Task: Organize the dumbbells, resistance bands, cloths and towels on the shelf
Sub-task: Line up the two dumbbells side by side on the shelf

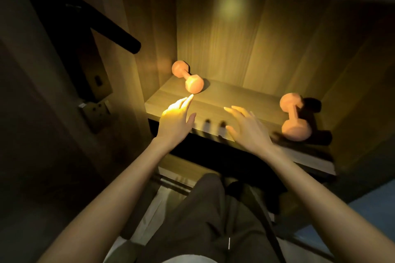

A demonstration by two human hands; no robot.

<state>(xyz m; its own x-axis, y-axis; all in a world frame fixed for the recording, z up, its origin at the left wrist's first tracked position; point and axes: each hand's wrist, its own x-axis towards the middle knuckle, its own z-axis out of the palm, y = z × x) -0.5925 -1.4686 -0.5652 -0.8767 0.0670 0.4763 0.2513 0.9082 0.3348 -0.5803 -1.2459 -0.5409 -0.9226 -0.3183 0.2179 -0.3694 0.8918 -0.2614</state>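
both open hands (pixel 177 119) (pixel 245 128) reach toward two orange dumbbells (pixel 188 77) (pixel 295 117).

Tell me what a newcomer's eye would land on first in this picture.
Two orange dumbbells glow in warm light on the wooden shelf: the left dumbbell lies in the back left corner, the right dumbbell near the front right edge. Both hands reach out open above the shelf's front, the left hand with a fingertip at the left dumbbell's near head, the right hand short of the right dumbbell.
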